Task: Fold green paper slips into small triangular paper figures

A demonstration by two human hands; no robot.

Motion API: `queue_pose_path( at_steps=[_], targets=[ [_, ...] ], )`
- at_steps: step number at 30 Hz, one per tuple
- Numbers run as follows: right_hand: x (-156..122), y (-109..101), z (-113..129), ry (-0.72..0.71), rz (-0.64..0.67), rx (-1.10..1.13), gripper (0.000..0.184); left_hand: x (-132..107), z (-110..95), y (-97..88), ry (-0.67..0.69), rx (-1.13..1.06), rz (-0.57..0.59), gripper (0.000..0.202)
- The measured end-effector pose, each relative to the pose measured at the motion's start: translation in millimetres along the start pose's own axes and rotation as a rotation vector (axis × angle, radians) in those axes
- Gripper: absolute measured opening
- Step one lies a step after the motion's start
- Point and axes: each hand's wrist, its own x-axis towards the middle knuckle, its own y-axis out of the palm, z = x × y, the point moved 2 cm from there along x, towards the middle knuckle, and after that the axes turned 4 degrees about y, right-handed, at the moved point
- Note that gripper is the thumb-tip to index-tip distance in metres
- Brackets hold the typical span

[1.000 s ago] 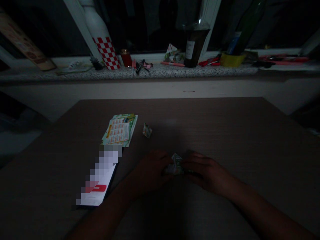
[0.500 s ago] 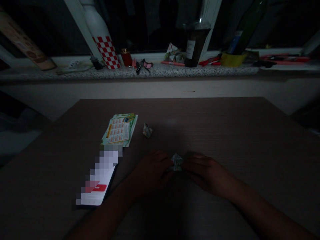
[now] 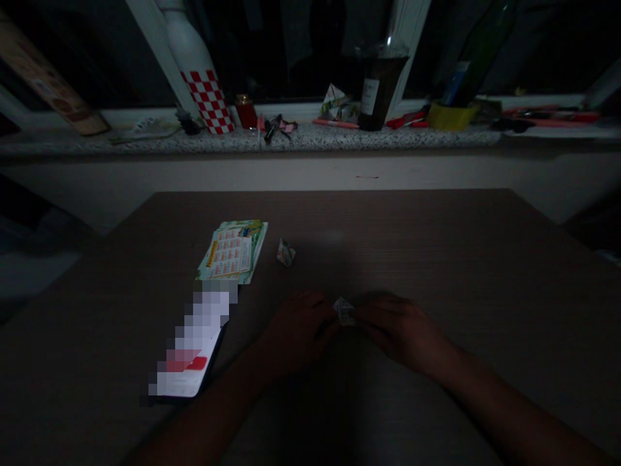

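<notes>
Between my two hands is a small piece of folded paper (image 3: 344,312), printed and pointed at the top, low over the brown table (image 3: 436,259). My left hand (image 3: 303,327) grips its left edge, fingers closed together. From the other side my right hand (image 3: 398,327) pinches the right edge with its fingertips. Parts of the paper are hidden behind the fingers, and the dim light blurs its folds. Beyond my left hand stands another small folded paper shape (image 3: 286,253), apart from both hands.
Left of my hands lies a phone (image 3: 213,336) with a lit, partly blurred screen. Behind it is a stack of printed paper sheets (image 3: 233,252). A stone windowsill (image 3: 310,139) holds a checkered bottle (image 3: 206,97), a plastic cup (image 3: 381,90), a yellow tape roll (image 3: 451,116) and pens.
The folded paper now looks smaller and slightly tilted between my fingers, its lower edge higher than before. My hands have shifted only slightly.
</notes>
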Motion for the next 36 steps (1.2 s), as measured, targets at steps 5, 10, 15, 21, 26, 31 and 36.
queue_pose_path(
  at_steps=[5, 10, 15, 21, 26, 31, 36],
  targets=[
    [3.4, 0.6, -0.7, 0.018, -0.015, 0.011, 0.030, 2.5, 2.0, 4.6, -0.027, -0.029, -0.048, 0.015],
    [5.7, 2.3, -0.6, 0.019, -0.022, 0.005, 0.034, 6.4, 2.8, 8.8, -0.047, -0.024, -0.056, 0.014],
    [6.7, 3.5, -1.2, 0.021, -0.016, 0.022, 0.035, 9.2, 0.9, 7.7, -0.062, -0.018, -0.046, 0.013],
    [8.5, 4.7, -2.3, 0.033, -0.026, 0.048, 0.040, 9.3, 0.6, 8.8, -0.056, 0.008, -0.039, 0.012],
    [13.1, 6.5, 2.2, 0.002, 0.002, 0.110, 0.055, 9.0, 0.9, 8.3, -0.043, -0.020, -0.060, 0.013],
    [14.0, 6.0, 4.1, 0.027, 0.035, 0.137, 0.057, 9.8, 0.6, 6.6, -0.043, 0.006, -0.019, 0.014],
    [13.8, 6.1, 3.0, 0.063, 0.019, 0.179, 0.054, 10.0, -0.4, 7.6, -0.063, 0.030, -0.011, 0.015]
  ],
)
